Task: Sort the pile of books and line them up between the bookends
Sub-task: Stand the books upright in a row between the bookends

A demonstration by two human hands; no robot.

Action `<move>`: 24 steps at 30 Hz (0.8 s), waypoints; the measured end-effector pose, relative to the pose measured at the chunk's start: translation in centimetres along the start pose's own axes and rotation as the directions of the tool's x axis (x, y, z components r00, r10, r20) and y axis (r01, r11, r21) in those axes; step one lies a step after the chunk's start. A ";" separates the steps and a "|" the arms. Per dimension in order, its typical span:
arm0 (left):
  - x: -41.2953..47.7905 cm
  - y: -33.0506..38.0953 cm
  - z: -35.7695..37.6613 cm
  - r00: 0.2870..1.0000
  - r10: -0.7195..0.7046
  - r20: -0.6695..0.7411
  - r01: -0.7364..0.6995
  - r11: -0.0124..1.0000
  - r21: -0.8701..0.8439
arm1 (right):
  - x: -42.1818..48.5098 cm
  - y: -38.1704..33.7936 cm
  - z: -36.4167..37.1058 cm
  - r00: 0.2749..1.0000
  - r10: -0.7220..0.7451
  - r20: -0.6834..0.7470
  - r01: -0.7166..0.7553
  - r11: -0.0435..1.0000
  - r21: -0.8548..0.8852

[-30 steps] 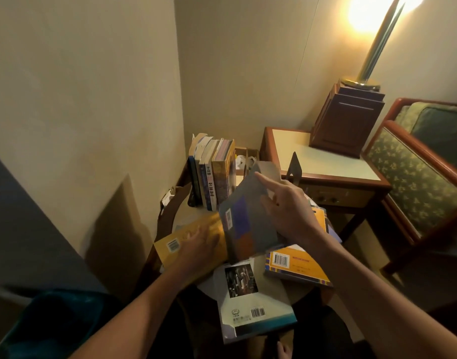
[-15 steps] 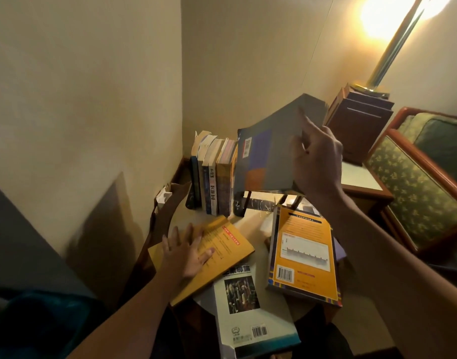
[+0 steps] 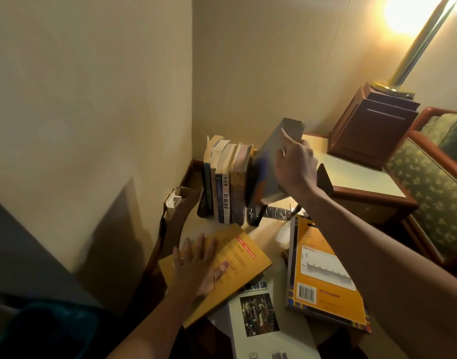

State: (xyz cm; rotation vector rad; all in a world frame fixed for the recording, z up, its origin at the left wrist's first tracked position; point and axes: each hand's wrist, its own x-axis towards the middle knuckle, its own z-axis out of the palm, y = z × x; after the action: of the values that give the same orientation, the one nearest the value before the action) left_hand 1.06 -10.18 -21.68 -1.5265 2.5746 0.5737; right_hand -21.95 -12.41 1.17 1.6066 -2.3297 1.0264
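Several books (image 3: 226,182) stand upright in a row at the back of the small table, against a black bookend (image 3: 203,206) on their left. My right hand (image 3: 296,167) grips a grey book (image 3: 267,164) and holds it tilted, just right of the row. A second black bookend (image 3: 324,180) stands behind my right wrist. My left hand (image 3: 200,265) rests flat, fingers spread, on a yellow book (image 3: 237,265) lying on the table. An orange book (image 3: 323,278) and a white book (image 3: 261,325) lie flat nearer me.
A wall corner is close behind and left of the row. To the right stand a side table (image 3: 357,177) with a dark wooden lamp base (image 3: 372,130) and lit lamp, then a green patterned armchair (image 3: 434,193). A brown paper bag (image 3: 178,216) hangs at the table's left edge.
My right hand has lifted the grey book off the pile and brought it down, turned edge-on, beside the standing row. My left hand has stayed pressed on the yellow book.
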 end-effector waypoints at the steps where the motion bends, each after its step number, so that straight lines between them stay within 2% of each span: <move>1: 0.0 0.0 0.1 1.000 0.002 0.001 -0.002 1.000 -0.005 | 0.4 0.0 0.7 1.000 -0.007 0.017 0.008 1.000 -0.023; 6: -0.1 0.0 0.1 1.000 -0.018 0.015 0.018 1.000 -0.024 | 2.4 0.0 3.7 0.993 -0.010 0.114 0.018 0.998 -0.067; 16: 0.2 0.1 0.3 0.999 -0.035 0.035 0.036 0.998 -0.047 | 4.1 0.0 5.8 0.981 0.009 0.194 0.008 0.996 -0.084; 21: 0.2 0.1 0.2 0.998 -0.046 0.047 0.048 0.998 -0.031 | 4.4 0.5 6.7 0.964 -0.012 0.267 0.072 0.973 -0.217; 24: 0.2 0.2 0.2 0.998 -0.052 0.032 0.052 0.999 -0.011 | 4.7 1.4 6.9 0.932 0.065 0.357 0.032 0.965 -0.261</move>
State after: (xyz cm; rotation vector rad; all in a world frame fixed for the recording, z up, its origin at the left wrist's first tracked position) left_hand 0.80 -10.20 -21.89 -1.5696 2.5043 0.6033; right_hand -23.33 -19.94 -2.51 1.7905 -2.5741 0.4154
